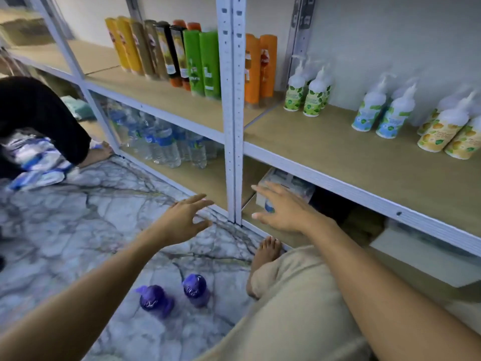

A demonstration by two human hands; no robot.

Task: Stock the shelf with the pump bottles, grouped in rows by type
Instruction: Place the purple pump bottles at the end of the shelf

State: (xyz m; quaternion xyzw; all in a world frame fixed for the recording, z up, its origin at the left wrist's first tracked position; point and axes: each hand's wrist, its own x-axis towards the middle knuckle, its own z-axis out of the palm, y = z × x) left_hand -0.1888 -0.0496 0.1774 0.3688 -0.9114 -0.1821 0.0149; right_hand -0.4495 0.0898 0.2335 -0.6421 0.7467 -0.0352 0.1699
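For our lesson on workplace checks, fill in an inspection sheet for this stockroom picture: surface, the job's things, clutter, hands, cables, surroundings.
Surface: wooden shelf board in a white metal rack, partly stocked.
Job's things: white pump bottles on the shelf, grouped by label: green-label bottles, blue-label bottles, yellow-label bottles; two purple bottles stand on the marbled floor.
Clutter: tall shampoo bottles on the neighbouring shelf; water bottles below them; a box under the shelf.
Hands: left hand and right hand both open, fingers spread, holding nothing.
Cables: nothing seen.
Surroundings: another person in black at left; pale wall behind the rack.
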